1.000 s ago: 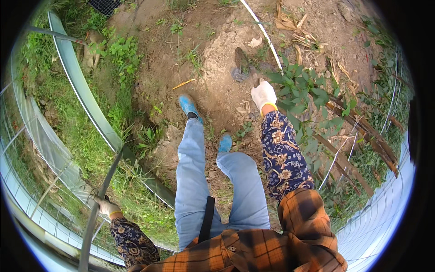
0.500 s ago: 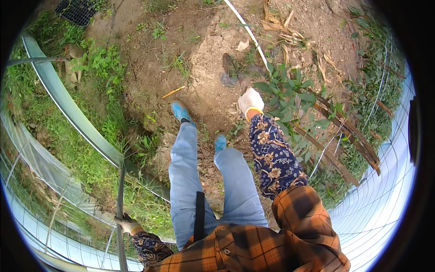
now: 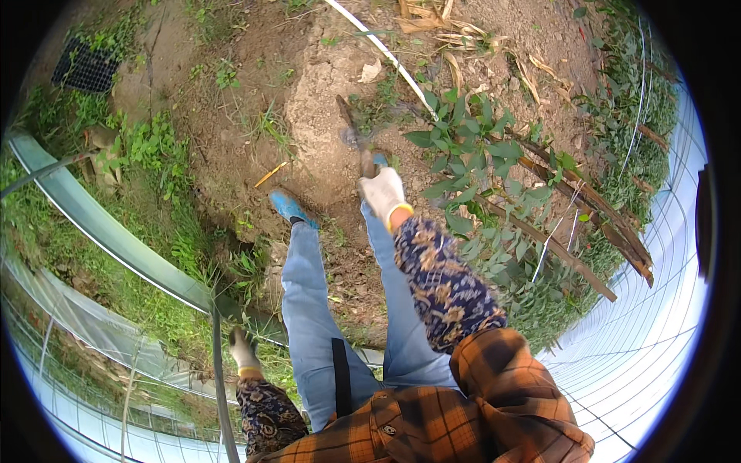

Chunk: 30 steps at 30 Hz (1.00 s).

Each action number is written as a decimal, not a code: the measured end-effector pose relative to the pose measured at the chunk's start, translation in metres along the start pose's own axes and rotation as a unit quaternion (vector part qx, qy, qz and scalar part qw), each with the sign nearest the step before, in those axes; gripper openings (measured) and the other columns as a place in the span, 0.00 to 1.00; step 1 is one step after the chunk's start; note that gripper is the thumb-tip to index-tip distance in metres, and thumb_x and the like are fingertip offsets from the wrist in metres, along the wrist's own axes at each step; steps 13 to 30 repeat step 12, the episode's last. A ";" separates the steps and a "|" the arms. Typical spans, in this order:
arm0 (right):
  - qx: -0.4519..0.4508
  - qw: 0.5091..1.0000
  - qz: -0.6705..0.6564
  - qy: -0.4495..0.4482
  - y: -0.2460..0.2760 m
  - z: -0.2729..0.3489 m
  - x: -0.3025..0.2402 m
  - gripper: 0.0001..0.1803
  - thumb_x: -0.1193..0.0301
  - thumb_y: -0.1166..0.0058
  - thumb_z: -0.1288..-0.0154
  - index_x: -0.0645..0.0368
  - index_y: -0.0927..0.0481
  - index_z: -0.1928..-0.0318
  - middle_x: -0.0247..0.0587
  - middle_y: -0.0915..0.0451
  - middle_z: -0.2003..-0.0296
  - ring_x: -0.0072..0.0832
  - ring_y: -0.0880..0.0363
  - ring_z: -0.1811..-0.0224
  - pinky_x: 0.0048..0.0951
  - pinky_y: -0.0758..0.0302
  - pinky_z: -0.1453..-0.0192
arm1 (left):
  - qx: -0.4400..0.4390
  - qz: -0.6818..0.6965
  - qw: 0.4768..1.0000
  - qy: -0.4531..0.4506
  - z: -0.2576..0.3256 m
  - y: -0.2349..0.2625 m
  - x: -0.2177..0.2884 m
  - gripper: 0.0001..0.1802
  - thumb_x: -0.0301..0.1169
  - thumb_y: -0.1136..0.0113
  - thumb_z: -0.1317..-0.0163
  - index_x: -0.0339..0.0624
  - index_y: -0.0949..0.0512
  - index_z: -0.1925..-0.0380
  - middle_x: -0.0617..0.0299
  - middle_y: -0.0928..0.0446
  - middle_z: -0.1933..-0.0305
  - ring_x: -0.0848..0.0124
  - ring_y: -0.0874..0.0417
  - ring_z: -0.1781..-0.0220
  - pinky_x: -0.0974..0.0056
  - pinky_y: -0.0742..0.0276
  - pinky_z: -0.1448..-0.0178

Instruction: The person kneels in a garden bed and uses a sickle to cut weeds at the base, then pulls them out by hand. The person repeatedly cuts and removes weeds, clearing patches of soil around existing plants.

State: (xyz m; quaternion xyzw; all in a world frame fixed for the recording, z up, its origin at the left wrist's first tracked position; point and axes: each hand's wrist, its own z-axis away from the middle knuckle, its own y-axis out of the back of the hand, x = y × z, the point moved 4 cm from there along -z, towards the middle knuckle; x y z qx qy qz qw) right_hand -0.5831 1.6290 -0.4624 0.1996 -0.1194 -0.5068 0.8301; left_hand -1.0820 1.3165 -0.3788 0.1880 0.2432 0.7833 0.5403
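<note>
My right hand (image 3: 383, 190), in a white glove with a yellow cuff, is closed round the brown handle (image 3: 367, 162) of a tool in front of my right foot. The far end of the tool is blurred against the soil and a greyish, see-through scrap (image 3: 353, 139), so its kind cannot be made out. My left hand (image 3: 245, 353), gloved in white with dark fingertips, is low at the left. It is off the thin grey pole (image 3: 219, 378), close to its right side, with fingers apart and nothing seen in them.
Leafy green plants (image 3: 478, 147) and wooden poles (image 3: 587, 204) lie to the right. A white hose (image 3: 386, 50) crosses the soil ahead. A pale curved sheet edge (image 3: 108, 224) runs along the left. A yellow stick (image 3: 270, 174) and a black crate (image 3: 85, 65) are farther off.
My left hand has come off the grey pole and moved up and right. My right hand has drawn closer toward my right leg, where the handle now shows. The view has shifted.
</note>
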 end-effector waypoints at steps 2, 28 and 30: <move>-0.004 0.977 -0.214 -0.019 -0.017 0.027 -0.008 0.17 0.71 0.43 0.41 0.67 0.21 0.53 0.56 0.16 0.61 0.39 0.15 0.57 0.33 0.21 0.51 | -0.021 -0.286 0.922 -0.261 0.027 -0.122 0.061 0.31 0.37 0.37 0.40 0.36 0.31 0.38 0.52 0.21 0.45 0.58 0.19 0.48 0.58 0.25 0.40; 0.022 0.975 -0.151 0.162 -0.028 0.033 0.089 0.18 0.65 0.37 0.45 0.56 0.17 0.53 0.53 0.16 0.67 0.43 0.13 0.62 0.33 0.19 0.55 | -0.417 -0.500 0.372 -0.662 0.164 -0.601 0.066 0.30 0.46 0.38 0.45 0.40 0.28 0.46 0.49 0.29 0.40 0.51 0.29 0.40 0.49 0.31 0.40; 0.022 0.975 -0.151 0.162 -0.028 0.033 0.089 0.18 0.65 0.37 0.45 0.56 0.17 0.53 0.53 0.16 0.67 0.43 0.13 0.62 0.33 0.19 0.55 | -0.417 -0.500 0.372 -0.662 0.164 -0.601 0.066 0.30 0.46 0.38 0.45 0.40 0.28 0.46 0.49 0.29 0.40 0.51 0.29 0.40 0.49 0.31 0.40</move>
